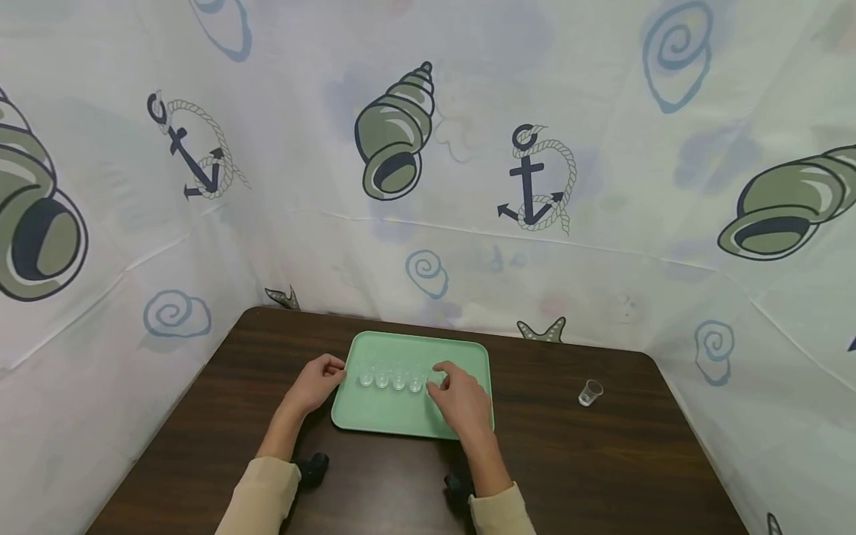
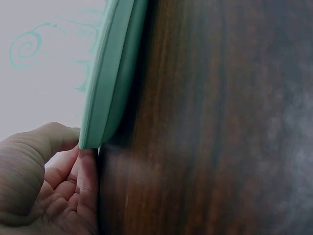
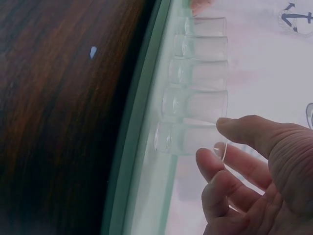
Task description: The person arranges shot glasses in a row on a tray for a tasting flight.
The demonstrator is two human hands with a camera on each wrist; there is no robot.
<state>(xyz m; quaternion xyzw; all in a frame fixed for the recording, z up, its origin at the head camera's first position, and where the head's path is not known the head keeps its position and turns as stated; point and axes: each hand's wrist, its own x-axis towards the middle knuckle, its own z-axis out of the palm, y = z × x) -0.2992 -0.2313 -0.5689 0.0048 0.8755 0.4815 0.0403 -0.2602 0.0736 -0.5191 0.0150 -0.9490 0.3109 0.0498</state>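
A row of several clear shot glasses (image 1: pixel 399 381) stands upright across a mint-green tray (image 1: pixel 394 421). My left hand (image 1: pixel 318 383) grips the tray's left edge; in the left wrist view the thumb lies at the rim of the tray (image 2: pixel 105 93) and the fingers curl beneath. At the right end of the row, my right hand (image 1: pixel 461 399) holds the last shot glass (image 3: pixel 168 138) near its rim between thumb and fingers. That glass stands close beside its neighbour (image 3: pixel 195 104).
One more clear shot glass (image 1: pixel 590 393) is apart from the tray, on the right part of the dark wooden table (image 1: pixel 568 461). A patterned cloth (image 1: pixel 468 282) hangs behind the table and along both sides.
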